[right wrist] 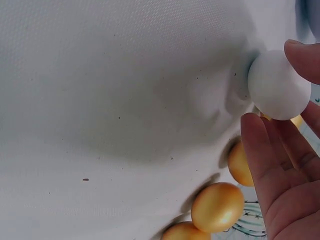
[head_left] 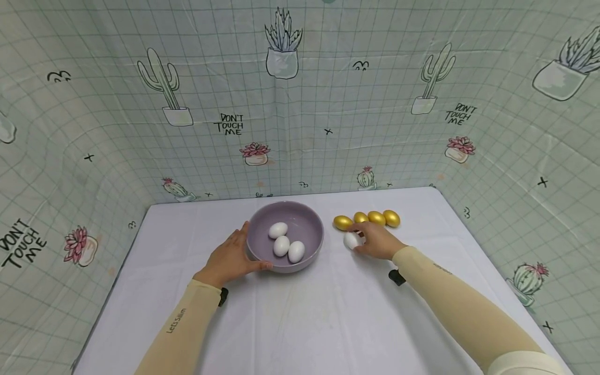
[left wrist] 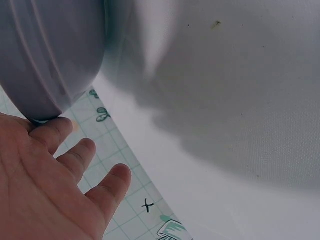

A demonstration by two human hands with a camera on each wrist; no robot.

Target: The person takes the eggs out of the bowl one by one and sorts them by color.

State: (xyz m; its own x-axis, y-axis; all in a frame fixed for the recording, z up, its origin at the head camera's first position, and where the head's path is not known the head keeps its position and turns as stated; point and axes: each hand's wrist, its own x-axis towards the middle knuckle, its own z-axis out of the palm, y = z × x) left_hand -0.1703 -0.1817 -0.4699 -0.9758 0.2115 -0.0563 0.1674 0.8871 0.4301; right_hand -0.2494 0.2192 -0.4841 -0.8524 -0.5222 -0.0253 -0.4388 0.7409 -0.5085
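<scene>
A purple bowl (head_left: 313, 255) stands near the middle of the table with three white eggs (head_left: 281, 246) inside. My left hand (head_left: 233, 260) rests against the bowl's left side, thumb along the front and fingers spread; in the left wrist view, the fingers (left wrist: 75, 157) look fairly straight beneath the bowl's wall (left wrist: 55, 50). To the right of the bowl, my right hand (head_left: 378, 242) holds another white egg (head_left: 351, 240) between thumb and fingers. That egg (right wrist: 278, 85) shows clearly in the right wrist view; whether it still touches the cloth I cannot tell.
Several golden eggs (head_left: 376, 218) lie in a row just behind my right hand. A white cloth (head_left: 300, 323) covers the table. Behind and beside it hangs a grid-patterned curtain (head_left: 300, 104) printed with cacti.
</scene>
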